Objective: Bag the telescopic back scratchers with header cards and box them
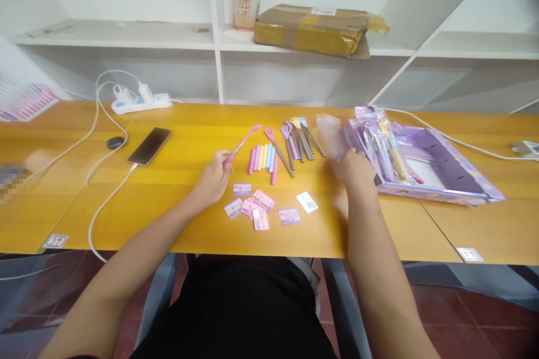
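Note:
My left hand is closed around the pink handle of a back scratcher; its metal rod points up and to the right, ending in a pink claw. Beside the purple box, my right hand grips a clear plastic bag, its fingers partly hidden. Between the hands lies a row of pink, purple, yellow and blue handles. Next to them are a pink-clawed scratcher rod and several more scratcher rods with purple, yellow and blue claws. Small printed cards lie scattered nearer me.
Bagged scratchers rest in the box's left side. A phone with a white cable, a round black object and a power strip are at left. A taped carton and an orange-labelled package stand on the shelf.

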Available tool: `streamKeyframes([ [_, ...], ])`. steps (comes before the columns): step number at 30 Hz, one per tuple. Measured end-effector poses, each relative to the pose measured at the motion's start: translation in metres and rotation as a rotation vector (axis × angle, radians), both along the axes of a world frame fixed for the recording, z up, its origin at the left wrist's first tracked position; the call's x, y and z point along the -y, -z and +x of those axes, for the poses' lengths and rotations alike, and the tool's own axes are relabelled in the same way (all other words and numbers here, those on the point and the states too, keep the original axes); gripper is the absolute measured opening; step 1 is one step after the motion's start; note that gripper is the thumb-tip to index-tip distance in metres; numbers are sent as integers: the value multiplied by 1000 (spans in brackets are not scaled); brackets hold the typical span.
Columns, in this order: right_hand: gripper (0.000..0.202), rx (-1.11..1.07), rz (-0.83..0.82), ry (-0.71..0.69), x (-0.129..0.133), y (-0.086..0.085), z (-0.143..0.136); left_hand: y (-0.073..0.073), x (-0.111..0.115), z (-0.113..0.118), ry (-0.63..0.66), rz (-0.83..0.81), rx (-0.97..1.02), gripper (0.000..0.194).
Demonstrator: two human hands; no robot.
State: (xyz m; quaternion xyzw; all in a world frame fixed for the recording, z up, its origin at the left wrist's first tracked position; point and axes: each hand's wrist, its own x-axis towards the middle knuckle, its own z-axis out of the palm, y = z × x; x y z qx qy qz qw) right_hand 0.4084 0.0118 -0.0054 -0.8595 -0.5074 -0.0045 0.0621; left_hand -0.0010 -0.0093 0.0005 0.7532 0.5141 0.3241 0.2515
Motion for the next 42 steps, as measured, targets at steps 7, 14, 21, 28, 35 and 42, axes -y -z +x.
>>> streamKeyframes([
  [7, 71, -39, 80, 73, 0, 4, 10, 12, 8, 9, 85, -56, -28, 31],
  [14, 44, -149, 233, 20, -4, -2, 10, 12, 9, 9, 69, -43, -28, 33],
  [21, 37, -689, 619, -385, -6, -11, -36, 3, 9, 9, 166, 43, -13, 24],
  [28, 44, -1311, 219, -817, 27, -6, -109, 1, 11, 13, 301, -113, 78, 36],
  [35, 44, -1533, -3, -944, 33, 7, -137, 14, 15, 19, 341, -117, 191, 30],
  [42, 44, -1551, 61, -942, 28, 18, -147, 6, 21, 19, 443, -183, 162, 29],
])
